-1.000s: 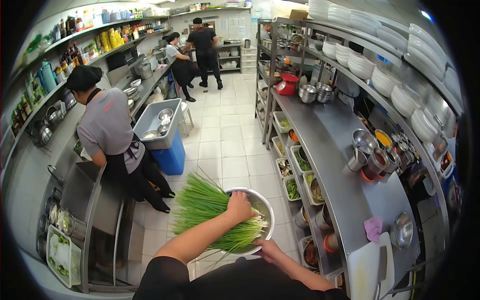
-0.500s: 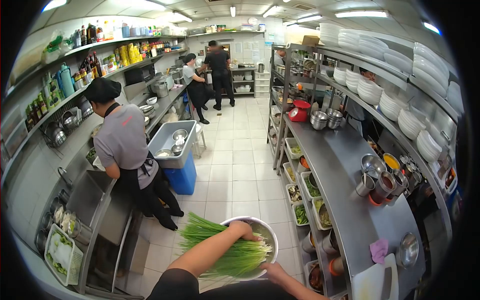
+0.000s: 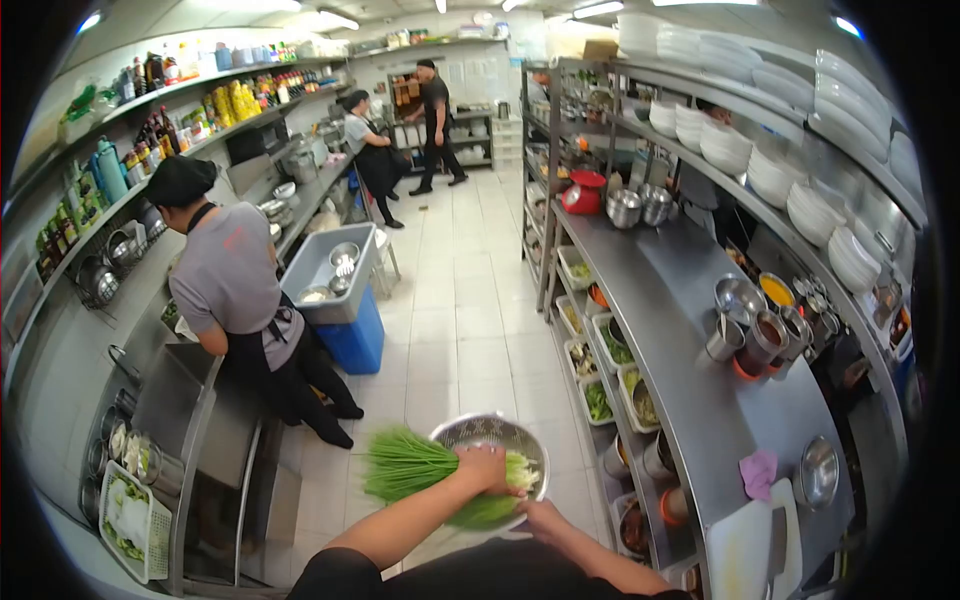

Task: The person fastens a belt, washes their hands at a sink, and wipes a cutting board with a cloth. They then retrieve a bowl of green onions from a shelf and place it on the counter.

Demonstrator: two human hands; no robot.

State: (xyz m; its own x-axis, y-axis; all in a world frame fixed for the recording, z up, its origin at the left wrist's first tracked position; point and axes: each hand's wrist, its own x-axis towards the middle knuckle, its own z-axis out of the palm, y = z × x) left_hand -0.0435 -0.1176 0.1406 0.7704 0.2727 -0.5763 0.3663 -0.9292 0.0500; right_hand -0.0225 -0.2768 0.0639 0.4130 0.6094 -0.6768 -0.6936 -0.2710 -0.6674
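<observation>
A perforated metal colander [image 3: 480, 430] is held low in front of me, above the tiled floor. Thin green spring onions [image 3: 410, 465] lie across it in a bunch, their leaves hanging past the left rim and their pale ends pointing right. My left hand [image 3: 486, 470] is closed around the bunch near the pale ends. Below it, some blurred greens remain in the colander. At the lower right rim, my right hand [image 3: 546, 522] grips the colander, with its fingertips partly hidden.
At right, a steel counter [image 3: 650, 300] carries a white cutting board [image 3: 740, 550], a knife [image 3: 778, 540], a purple cloth [image 3: 758, 474] and a metal bowl [image 3: 817, 472]. A co-worker [image 3: 230, 290] stands at the left sink. A grey tub [image 3: 325, 265] sits on a blue bin [image 3: 350, 330].
My left hand has shifted from the loose pale ends to wrap round the bunch, and the spread leaves are drawn together. In the back, a co-worker has turned and stepped.
</observation>
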